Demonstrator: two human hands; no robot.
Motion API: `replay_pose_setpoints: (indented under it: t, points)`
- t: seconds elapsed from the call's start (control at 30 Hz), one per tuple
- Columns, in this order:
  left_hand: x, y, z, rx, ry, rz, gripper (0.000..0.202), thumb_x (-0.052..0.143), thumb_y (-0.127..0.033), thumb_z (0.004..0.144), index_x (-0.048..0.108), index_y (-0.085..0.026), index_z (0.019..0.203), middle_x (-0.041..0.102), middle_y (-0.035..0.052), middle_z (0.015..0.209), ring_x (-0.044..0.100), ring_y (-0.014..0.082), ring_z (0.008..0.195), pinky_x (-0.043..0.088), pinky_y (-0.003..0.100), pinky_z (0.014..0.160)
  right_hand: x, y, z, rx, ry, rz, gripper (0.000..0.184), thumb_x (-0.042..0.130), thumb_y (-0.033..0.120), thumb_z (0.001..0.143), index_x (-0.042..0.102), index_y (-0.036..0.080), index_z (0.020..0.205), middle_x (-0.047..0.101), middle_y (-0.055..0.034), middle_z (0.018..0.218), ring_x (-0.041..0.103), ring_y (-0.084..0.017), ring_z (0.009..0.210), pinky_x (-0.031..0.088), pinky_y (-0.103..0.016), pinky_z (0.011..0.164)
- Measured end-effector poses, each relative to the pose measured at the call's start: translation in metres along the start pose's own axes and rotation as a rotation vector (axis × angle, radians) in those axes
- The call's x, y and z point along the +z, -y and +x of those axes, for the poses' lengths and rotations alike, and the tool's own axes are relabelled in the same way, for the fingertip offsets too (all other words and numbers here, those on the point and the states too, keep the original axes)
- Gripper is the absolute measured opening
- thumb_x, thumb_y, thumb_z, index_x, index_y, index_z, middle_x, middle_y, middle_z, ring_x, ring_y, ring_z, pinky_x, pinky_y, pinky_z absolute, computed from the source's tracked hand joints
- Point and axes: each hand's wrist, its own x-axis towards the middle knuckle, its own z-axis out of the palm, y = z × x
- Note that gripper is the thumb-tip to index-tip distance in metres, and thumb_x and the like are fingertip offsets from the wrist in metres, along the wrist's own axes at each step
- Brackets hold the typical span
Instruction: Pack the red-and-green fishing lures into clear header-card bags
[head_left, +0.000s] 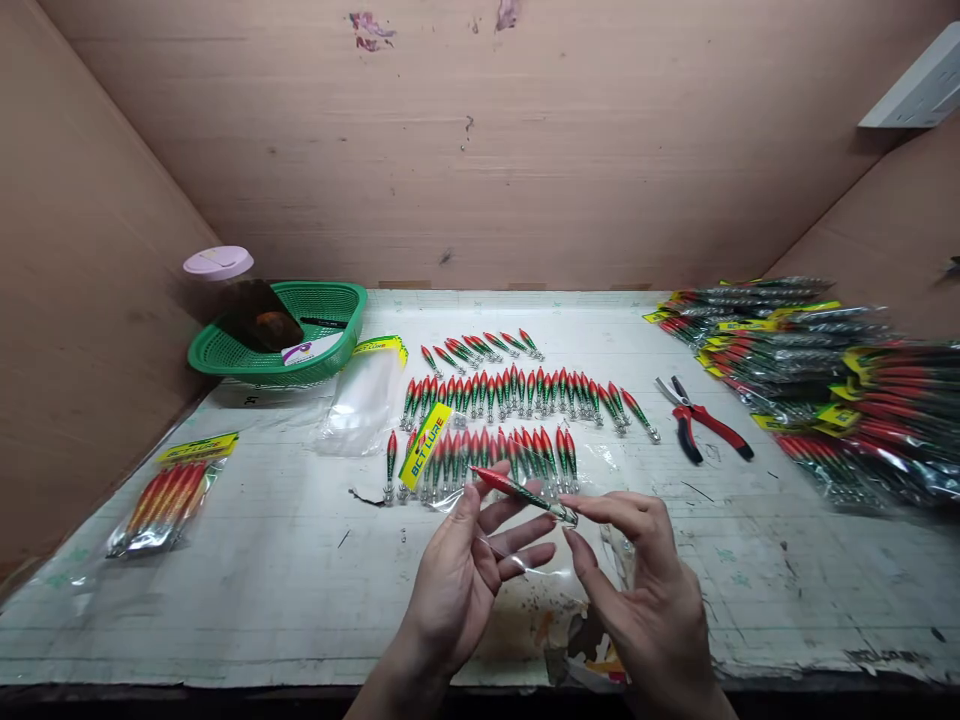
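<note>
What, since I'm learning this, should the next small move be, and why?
Perhaps align the lure with the yellow-headed bag using the right hand: its fingertips are by the hooked end, while the bag's film meets the left hand.

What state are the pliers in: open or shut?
Open: the red-and-black-handled pliers lie with jaw tips apart and handles spread.

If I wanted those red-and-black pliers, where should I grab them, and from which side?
Probably by the handles, from the near side, perhaps with the right hand. The pliers lie open, handles spread toward the person, metal nose pointing away.
</note>
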Motion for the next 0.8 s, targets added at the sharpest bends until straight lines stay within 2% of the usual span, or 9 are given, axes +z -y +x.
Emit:
replay_pose_setpoints:
  t: [0.17,0.27,0.4,0.53,0.67,0.8]
  points:
    - [0.002,0.001,-0.005,-0.057,0.094,0.038,0.044,0.043,-0.038,0.093,0.047,-0.011,0.127,0.065,0.0203,0.114,0.066,0.032,0.098,0.052,0.047,0.083,-0.003,0.0,0.009,-0.219,0.016,-0.145,0.039,0.057,0.001,0.079,0.055,0.024,0.111,0.07,-0.0025,0.099,0.054,-0.021,0.092,0.042,-0.039,0.079]
    - [0.003,0.002,-0.004,-0.036,0.09,-0.028,0.044,0.04,-0.035,0.094,0.045,-0.009,0.129,0.065,0.0207,0.114,0.063,0.0299,0.104,0.048,0.047,0.092,-0.001,0.004,0.009,-0.288,0.031,-0.162,0.039,0.057,-0.001,0.077,0.055,0.023,0.108,0.071,-0.0022,0.1,0.054,-0.022,0.093,0.039,-0.04,0.08]
    - [0.002,0.002,-0.002,0.012,0.047,-0.144,0.047,0.038,-0.038,0.095,0.041,-0.014,0.135,0.062,0.0173,0.122,0.058,0.027,0.113,0.044,0.042,0.099,-0.001,0.008,0.003,-0.219,0.011,-0.183,0.032,0.059,0.004,0.078,0.057,0.022,0.105,0.07,-0.0023,0.094,0.054,-0.022,0.091,0.036,-0.04,0.079]
    - [0.001,0.003,-0.003,0.011,0.095,-0.131,0.046,0.043,-0.04,0.093,0.045,-0.019,0.134,0.058,0.0148,0.128,0.06,0.0286,0.111,0.043,0.046,0.099,-0.002,0.005,-0.001,-0.097,0.048,-0.172,0.027,0.058,0.011,0.081,0.057,0.023,0.105,0.068,-0.0022,0.095,0.054,-0.022,0.093,0.036,-0.038,0.078]
    - [0.002,0.01,-0.005,-0.025,0.147,-0.097,0.046,0.052,-0.039,0.089,0.052,-0.017,0.129,0.059,0.0155,0.127,0.061,0.0302,0.108,0.042,0.049,0.099,0.001,0.003,0.002,-0.141,0.015,-0.162,0.03,0.056,0.008,0.081,0.056,0.025,0.106,0.069,-0.0016,0.093,0.055,-0.022,0.096,0.036,-0.04,0.081]
    - [0.004,0.015,-0.003,-0.033,0.069,-0.12,0.041,0.055,-0.036,0.087,0.057,-0.013,0.122,0.064,0.0158,0.119,0.06,0.0297,0.109,0.044,0.049,0.099,0.006,0.012,0.004,-0.228,0.026,-0.154,0.033,0.057,0.006,0.08,0.056,0.024,0.107,0.07,-0.0005,0.087,0.056,-0.022,0.094,0.036,-0.039,0.081]
